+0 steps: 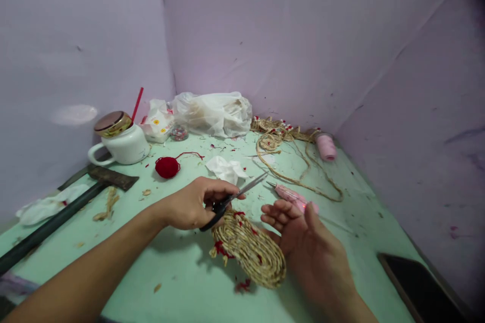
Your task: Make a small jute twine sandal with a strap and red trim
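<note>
My left hand (195,204) is closed round a pair of scissors (242,194) with black handles, blades pointing up and to the right. Just below the scissors is an oval sole-shaped piece of coiled straw rope (252,250), tilted, with red yarn stitches and loose red ends. Its upper end lies against the scissor handles; whether my left fingers also grip it is hidden. My right hand (306,242) is turned palm up beside the piece's right edge, fingers loosely curled and apart, nothing in the palm. A small tuft of red yarn (243,286) is below the piece.
A hammer (109,176), white mug (127,146), red yarn ball (167,167) and crumpled tissue (227,169) are left and ahead. A pink pen-like tool (290,194), straw rope (295,181), pink thread spool (326,147) and phone (420,287) are to the right. Walls enclose the table.
</note>
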### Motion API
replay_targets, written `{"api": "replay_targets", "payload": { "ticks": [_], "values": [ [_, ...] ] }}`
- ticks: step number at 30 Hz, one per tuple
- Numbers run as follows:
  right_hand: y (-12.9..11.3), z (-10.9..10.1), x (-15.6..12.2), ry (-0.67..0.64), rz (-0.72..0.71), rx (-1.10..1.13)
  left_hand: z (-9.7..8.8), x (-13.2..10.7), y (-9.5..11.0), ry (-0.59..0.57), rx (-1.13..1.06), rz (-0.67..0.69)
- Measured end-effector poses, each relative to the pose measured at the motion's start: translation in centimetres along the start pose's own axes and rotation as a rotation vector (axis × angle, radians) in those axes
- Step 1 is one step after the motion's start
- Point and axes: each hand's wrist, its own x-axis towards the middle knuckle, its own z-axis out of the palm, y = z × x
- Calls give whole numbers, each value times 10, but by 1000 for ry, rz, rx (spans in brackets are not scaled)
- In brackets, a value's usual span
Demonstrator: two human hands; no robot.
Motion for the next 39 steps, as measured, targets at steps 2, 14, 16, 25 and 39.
{"api": "replay_targets", "payload": {
  "ticks": [2, 14, 16, 25, 39],
  "values": [
    [4, 1, 1, 30, -48, -68, -1, -1, -2, -90, 17, 19],
    [23, 8, 0, -230, 245, -76, 3, 8, 1, -221, 31, 165],
    [21, 11, -3, -400, 364, -15, 5, 10, 2, -232, 10, 192],
    [21, 4, 1, -428, 330, 39, 38, 15, 8, 219, 156, 220],
    [23, -6, 12, 72, -461, -139, 37, -25, 39, 112, 675, -92]
  ]
}}
